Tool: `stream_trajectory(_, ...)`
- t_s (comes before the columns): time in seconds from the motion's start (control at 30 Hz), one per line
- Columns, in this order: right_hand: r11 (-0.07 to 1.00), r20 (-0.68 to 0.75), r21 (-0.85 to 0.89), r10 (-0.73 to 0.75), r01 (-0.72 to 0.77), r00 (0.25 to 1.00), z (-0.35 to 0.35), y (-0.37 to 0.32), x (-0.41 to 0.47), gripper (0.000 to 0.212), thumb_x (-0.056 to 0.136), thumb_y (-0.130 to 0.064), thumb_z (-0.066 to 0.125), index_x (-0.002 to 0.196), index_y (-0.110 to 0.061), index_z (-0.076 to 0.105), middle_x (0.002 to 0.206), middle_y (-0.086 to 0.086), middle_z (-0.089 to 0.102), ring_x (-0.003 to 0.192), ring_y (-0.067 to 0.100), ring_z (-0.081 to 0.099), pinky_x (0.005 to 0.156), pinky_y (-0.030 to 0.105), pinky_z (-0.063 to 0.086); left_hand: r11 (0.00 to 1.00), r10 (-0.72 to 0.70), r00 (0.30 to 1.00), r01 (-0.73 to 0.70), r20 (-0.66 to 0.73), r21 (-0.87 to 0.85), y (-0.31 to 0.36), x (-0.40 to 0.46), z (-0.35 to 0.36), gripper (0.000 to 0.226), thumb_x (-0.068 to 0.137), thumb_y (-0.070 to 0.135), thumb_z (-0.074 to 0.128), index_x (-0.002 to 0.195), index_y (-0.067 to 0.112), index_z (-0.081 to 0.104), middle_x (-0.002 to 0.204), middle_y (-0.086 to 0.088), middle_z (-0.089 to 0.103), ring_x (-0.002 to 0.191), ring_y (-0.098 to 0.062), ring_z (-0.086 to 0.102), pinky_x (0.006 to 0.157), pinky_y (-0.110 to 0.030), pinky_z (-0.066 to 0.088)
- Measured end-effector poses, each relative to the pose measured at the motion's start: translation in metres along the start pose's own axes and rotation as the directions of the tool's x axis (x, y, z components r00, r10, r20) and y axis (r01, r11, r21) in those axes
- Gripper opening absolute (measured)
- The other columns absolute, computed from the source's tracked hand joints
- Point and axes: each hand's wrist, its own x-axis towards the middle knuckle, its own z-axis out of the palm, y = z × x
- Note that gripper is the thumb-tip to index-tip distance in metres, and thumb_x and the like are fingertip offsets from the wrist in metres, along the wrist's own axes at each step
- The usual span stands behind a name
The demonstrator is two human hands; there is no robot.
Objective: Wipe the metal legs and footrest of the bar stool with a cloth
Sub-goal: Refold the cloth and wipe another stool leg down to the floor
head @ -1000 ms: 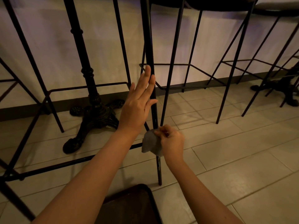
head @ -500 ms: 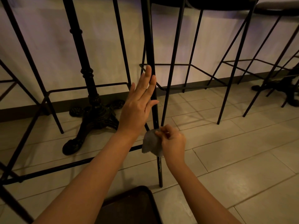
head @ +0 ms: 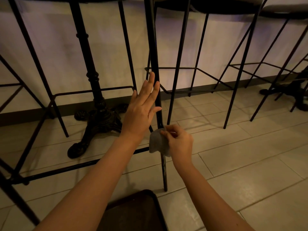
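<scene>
From the head view, my left hand (head: 141, 109) sits at the centre of the frame, spread flat with nothing in it, fingertips (head: 152, 77) laid against the front leg (head: 154, 52) of the bar stool, I judge to steady it while I rub lower down. Just below and right of it, my right hand (head: 179, 140) has its grip pinched shut on a bunched grey cloth (head: 157, 143), which presses against the same leg about where the footrest bar (head: 66, 169) meets it, so that joint seems to be the part I am cleaning. The footrest runs off toward the lower left. Under everything is a pale tiled floor (head: 250, 164); an ornate cast table base (head: 98, 117) stands centre left, more stools (head: 241, 64) line a light wall panel (head: 58, 47) upper right, and the lighting is dim.
</scene>
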Motion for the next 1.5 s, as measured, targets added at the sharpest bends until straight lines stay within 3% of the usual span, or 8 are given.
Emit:
stream_trajectory(0.27, 0.983, -0.056, -0.057, -0.180, 0.177, 0.982, 0.010, 0.004, -0.017, 0.027, 0.086, -0.001, 0.059, 0.113, -0.006, 0.063, 0.104, 0.004, 0.066, 0.094, 0.007, 0.058, 0.084, 0.014, 0.048, 1.000, -0.017, 1.000, 0.017, -0.001, 0.007, 0.002, -0.004, 0.002, 0.070, 0.084, 0.024, 0.054, 0.143, 0.018, 0.018, 0.152, -0.002, 0.011, 0.136, -0.024, 0.031, 0.110, -0.047, 0.012)
stream_trajectory(0.43, 0.992, -0.134, -0.040, -0.128, 0.124, 0.983, 0.011, -0.002, -0.011, 0.025, 0.082, -0.004, 0.065, 0.106, -0.010, 0.066, 0.091, -0.005, 0.061, 0.081, -0.001, 0.055, 0.078, 0.012, 0.049, 0.999, -0.048, 0.998, 0.048, 0.028, -0.014, 0.002, -0.005, 0.001, 0.072, 0.083, 0.027, 0.054, 0.144, 0.016, 0.018, 0.154, -0.006, 0.013, 0.138, -0.022, 0.022, 0.110, -0.050, 0.018)
stream_trajectory(0.57, 0.991, -0.211, 0.027, -0.120, 0.128, 0.970, 0.017, -0.016, -0.004, 0.028, 0.082, -0.005, 0.065, 0.107, -0.016, 0.066, 0.089, -0.014, 0.058, 0.079, -0.013, 0.051, 0.073, -0.004, 0.039, 0.999, -0.035, 0.999, 0.035, 0.036, -0.009, 0.001, -0.004, 0.000, 0.074, 0.082, 0.028, 0.055, 0.145, 0.015, 0.018, 0.154, -0.008, 0.013, 0.140, -0.021, 0.017, 0.111, -0.048, 0.014)
stream_trajectory(0.73, 0.972, -0.269, -0.073, -0.235, 0.223, 0.934, 0.023, -0.012, -0.002, 0.013, 0.082, -0.006, 0.065, 0.094, -0.006, 0.071, 0.079, 0.002, 0.066, 0.069, 0.002, 0.054, 0.068, 0.000, 0.041, 0.999, -0.017, 1.000, 0.018, 0.026, -0.029, 0.000, -0.005, 0.003, 0.074, 0.084, 0.032, 0.054, 0.144, 0.015, 0.016, 0.154, -0.008, 0.011, 0.140, -0.024, 0.019, 0.112, -0.047, 0.015)
stream_trajectory(0.87, 0.972, -0.254, -0.137, -0.221, 0.191, 0.942, 0.027, 0.012, -0.013, 0.011, 0.079, 0.000, 0.066, 0.089, -0.003, 0.072, 0.075, 0.006, 0.066, 0.063, 0.008, 0.055, 0.067, -0.004, 0.036, 0.999, 0.030, 0.999, -0.031, 0.015, 0.016, -0.006, -0.004, 0.006, 0.072, 0.086, 0.036, 0.048, 0.144, 0.018, 0.008, 0.152, 0.001, 0.003, 0.141, -0.024, 0.017, 0.112, -0.047, 0.013)
stream_trajectory(0.97, 0.973, -0.226, -0.163, -0.201, 0.166, 0.953, 0.028, 0.023, -0.015, 0.012, 0.077, 0.001, 0.068, 0.087, -0.004, 0.073, 0.074, 0.005, 0.067, 0.064, 0.017, 0.061, 0.070, 0.005, 0.040, 0.998, 0.034, 0.999, -0.034, 0.001, 0.056, -0.008, -0.005, 0.011, 0.073, 0.086, 0.037, 0.044, 0.144, 0.021, 0.001, 0.151, 0.009, -0.012, 0.142, -0.021, 0.012, 0.114, -0.044, 0.009)
stream_trajectory(1.27, 0.931, -0.285, -0.186, -0.357, 0.314, 0.890, 0.023, -0.012, 0.007, 0.007, 0.082, -0.006, 0.066, 0.086, -0.005, 0.072, 0.072, 0.002, 0.064, 0.063, -0.001, 0.047, 0.063, -0.003, 0.036, 0.999, 0.030, 1.000, -0.029, -0.009, 0.033, -0.012, -0.007, 0.023, 0.076, 0.088, 0.037, 0.038, 0.141, 0.034, -0.017, 0.147, 0.019, -0.025, 0.143, -0.017, 0.005, 0.116, -0.044, 0.006)
stream_trajectory(1.5, 0.956, -0.246, -0.167, -0.278, 0.242, 0.928, 0.028, 0.030, -0.015, 0.007, 0.080, -0.002, 0.068, 0.085, -0.005, 0.072, 0.074, 0.003, 0.065, 0.066, 0.002, 0.053, 0.067, -0.003, 0.036, 0.998, 0.028, 0.999, -0.027, -0.016, 0.065, -0.012, -0.008, 0.025, 0.076, 0.088, 0.038, 0.042, 0.142, 0.025, -0.009, 0.148, 0.015, -0.022, 0.143, -0.015, 0.004, 0.116, -0.042, 0.005)
